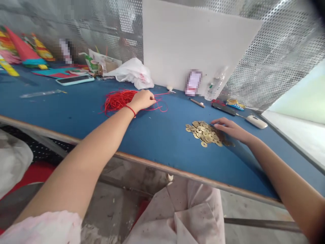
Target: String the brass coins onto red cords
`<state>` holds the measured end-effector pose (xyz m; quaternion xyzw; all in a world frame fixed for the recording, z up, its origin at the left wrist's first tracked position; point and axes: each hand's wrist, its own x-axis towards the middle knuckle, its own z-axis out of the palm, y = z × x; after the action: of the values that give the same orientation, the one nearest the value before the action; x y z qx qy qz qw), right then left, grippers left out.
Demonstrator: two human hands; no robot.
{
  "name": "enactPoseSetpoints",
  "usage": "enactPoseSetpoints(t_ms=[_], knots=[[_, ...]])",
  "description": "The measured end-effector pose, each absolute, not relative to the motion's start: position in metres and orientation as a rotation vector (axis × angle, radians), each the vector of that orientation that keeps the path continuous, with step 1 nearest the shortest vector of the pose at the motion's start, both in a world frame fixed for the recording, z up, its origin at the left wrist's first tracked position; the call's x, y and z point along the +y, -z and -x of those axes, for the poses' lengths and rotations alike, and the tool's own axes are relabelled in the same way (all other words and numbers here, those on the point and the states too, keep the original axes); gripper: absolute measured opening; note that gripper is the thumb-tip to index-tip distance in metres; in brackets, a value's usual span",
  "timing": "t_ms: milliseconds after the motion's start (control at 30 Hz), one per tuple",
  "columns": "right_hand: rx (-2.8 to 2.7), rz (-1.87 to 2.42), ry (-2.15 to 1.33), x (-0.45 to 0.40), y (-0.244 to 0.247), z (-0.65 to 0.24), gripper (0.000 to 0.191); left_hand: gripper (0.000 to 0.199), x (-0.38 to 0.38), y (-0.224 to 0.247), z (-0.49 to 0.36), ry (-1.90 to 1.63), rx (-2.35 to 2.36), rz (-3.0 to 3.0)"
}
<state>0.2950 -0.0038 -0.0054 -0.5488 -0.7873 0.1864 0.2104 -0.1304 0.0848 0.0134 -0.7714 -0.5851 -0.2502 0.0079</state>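
Note:
A tangled heap of red cord [118, 101] lies on the blue table. At its right side is my left hand [142, 100], its fingers curled in a pinch on the cord. Loose red strands trail out to the right of the fingertips, and a red string bracelet [131, 110] circles the wrist. A pile of brass-coloured coins with holes [204, 132] is spread farther right. Over the right edge of the pile rests my right hand [230, 128], fingers stretched out and slightly apart, holding nothing visible. Its palm hides part of the coins.
Behind the cord sits a crumpled white plastic bag [135, 73], with a phone [75, 80] to its left. A clear bottle [215, 84], a pen [196, 102], a black bar-shaped item [223, 109] and a white device [256, 121] stand or lie along the back right.

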Motion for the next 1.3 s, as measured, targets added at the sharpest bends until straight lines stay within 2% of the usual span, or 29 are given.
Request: enactPoseSetpoints(t_ms=[267,600,733,900,1033,1167,1300], knots=[[-2.184,1.565,-0.61,-0.011,-0.008,-0.289,0.056,0.019,0.081,-0.024,0.132,0.594,-1.947,2.419],[-2.286,1.478,-0.566,-0.017,-0.015,-0.286,0.044,0.016,0.082,-0.038,0.127,0.472,-1.979,2.474],[-2.285,1.47,-0.575,-0.019,-0.014,-0.287,0.044,0.018,0.074,-0.047,0.128,0.72,-2.054,2.448],[-2.223,1.477,-0.669,-0.016,-0.012,-0.29,0.048,0.027,0.06,-0.064,0.136,1.253,-2.146,2.604],[-2.215,1.474,-0.628,-0.015,-0.014,-0.288,0.046,0.031,0.059,-0.069,0.15,1.59,-2.099,2.395],[-2.234,1.443,-0.581,-0.016,-0.015,-0.286,0.04,0.029,0.057,-0.079,0.153,1.683,-2.039,2.287],[-2.276,1.404,-0.497,-0.021,-0.014,-0.285,0.038,0.025,0.039,-0.109,0.137,1.587,-1.991,2.487]])
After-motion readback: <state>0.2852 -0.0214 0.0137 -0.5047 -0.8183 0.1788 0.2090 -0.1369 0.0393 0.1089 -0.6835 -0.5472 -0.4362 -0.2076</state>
